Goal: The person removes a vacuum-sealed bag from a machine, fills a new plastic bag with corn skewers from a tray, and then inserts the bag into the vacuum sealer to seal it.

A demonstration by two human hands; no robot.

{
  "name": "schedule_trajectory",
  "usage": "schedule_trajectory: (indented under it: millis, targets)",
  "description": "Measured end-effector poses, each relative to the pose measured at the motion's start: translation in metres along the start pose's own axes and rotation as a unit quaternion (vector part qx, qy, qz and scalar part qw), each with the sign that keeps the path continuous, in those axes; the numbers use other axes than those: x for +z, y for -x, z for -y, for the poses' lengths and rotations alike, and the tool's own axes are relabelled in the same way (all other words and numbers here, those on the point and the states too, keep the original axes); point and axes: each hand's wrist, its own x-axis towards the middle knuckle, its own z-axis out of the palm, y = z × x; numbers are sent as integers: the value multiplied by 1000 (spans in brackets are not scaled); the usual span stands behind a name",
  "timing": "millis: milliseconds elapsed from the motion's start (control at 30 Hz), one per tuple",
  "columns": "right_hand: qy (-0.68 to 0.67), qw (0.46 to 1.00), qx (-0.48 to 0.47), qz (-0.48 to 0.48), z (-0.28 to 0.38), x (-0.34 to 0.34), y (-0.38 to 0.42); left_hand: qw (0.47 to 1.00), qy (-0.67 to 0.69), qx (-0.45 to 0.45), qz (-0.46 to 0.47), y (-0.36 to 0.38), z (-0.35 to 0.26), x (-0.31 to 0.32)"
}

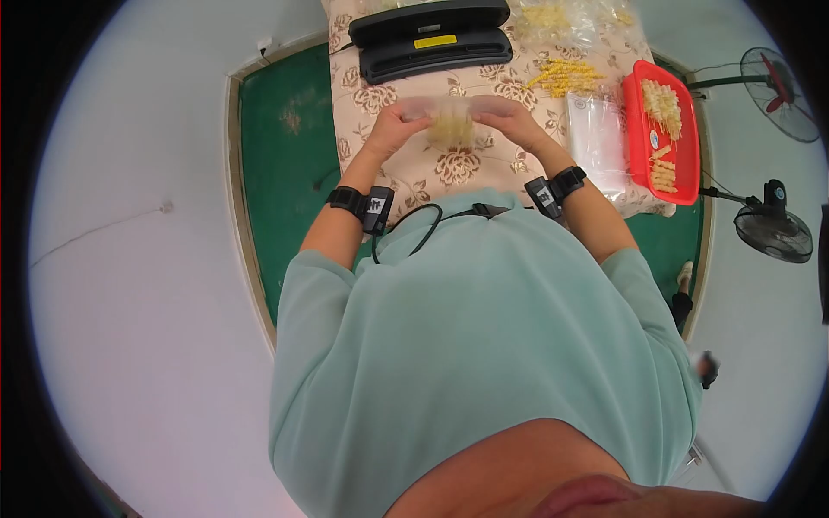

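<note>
A clear plastic bag with pale yellow pieces in it is stretched between both hands over the flowered tablecloth. My left hand pinches its left side, and my right hand pinches the right side. The bag's contents are blurred. Beyond the hands lies a black sealing machine with a yellow label. To the right of my right hand are yellow skewered pieces and a stack of flat clear bags.
A red tray with pale skewered pieces stands at the table's right edge. Filled bags lie at the far side. Two fans are on the right. Another person's foot shows at the lower right.
</note>
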Motion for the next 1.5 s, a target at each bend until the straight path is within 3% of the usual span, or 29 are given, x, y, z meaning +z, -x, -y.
schedule_trajectory:
  millis: [67,233,400,600,767,900,967,1100,1200,1367,1433,1500]
  targets:
    - [-17,1000,-5,5,-12,-2,-5,997,-63,30,29,-3,5,0]
    - [-92,996,6,10,-14,-5,-9,996,-75,9,39,-6,-10,5]
    - [-143,986,78,15,-24,-3,-11,994,-88,-17,65,-10,4,6]
    - [-150,985,86,4,-33,1,-13,995,42,-85,14,-15,29,9]
    - [-198,974,106,16,-27,-6,-10,998,36,-37,28,-18,22,10]
    - [-147,988,29,22,-8,-14,8,999,7,38,36,-8,-6,17]
    - [-105,994,-7,33,-7,-19,10,989,-89,103,50,-4,-13,16]
    - [-79,996,20,29,-23,-14,15,982,-130,117,67,-9,4,11]
    - [-78,996,37,15,-23,-14,14,989,-110,70,65,-10,3,14]
    - [-83,995,56,0,-8,-17,17,982,-137,104,81,-11,-12,21]
    - [-97,994,-33,38,-11,-13,15,983,-134,90,90,-13,-6,21]
    - [-79,995,-46,34,-14,-7,12,984,-130,74,98,-15,-5,23]
